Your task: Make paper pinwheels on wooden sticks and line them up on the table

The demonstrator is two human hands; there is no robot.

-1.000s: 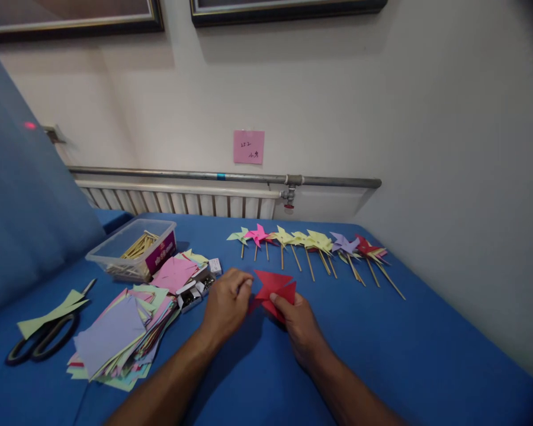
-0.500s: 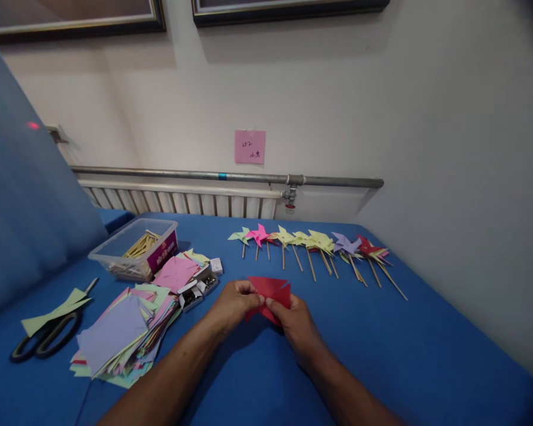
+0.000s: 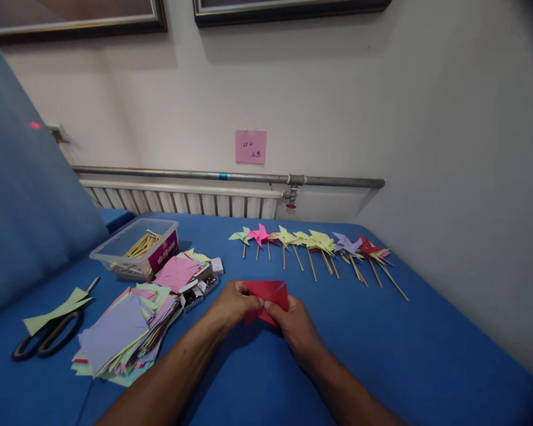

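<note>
A red paper piece (image 3: pixel 266 293), cut and partly folded into pinwheel points, is held just above the blue table (image 3: pixel 382 349). My left hand (image 3: pixel 233 305) pinches its left side near the middle. My right hand (image 3: pixel 293 322) pinches it from the right, fingertips meeting the left hand's at the paper's centre. The lower part of the paper is hidden behind my fingers.
A row of several finished paper pinwheels on sticks (image 3: pixel 320 245) lies behind. At left are a stack of coloured paper squares (image 3: pixel 124 328), small boxes of pins (image 3: pixel 198 287), a clear tub of sticks (image 3: pixel 135 247) and black scissors (image 3: pixel 44 337). A radiator (image 3: pixel 182 201) lines the wall.
My left hand has closed in on the red paper and both hands now pinch it together at its centre. The paper's points have been drawn inward.
</note>
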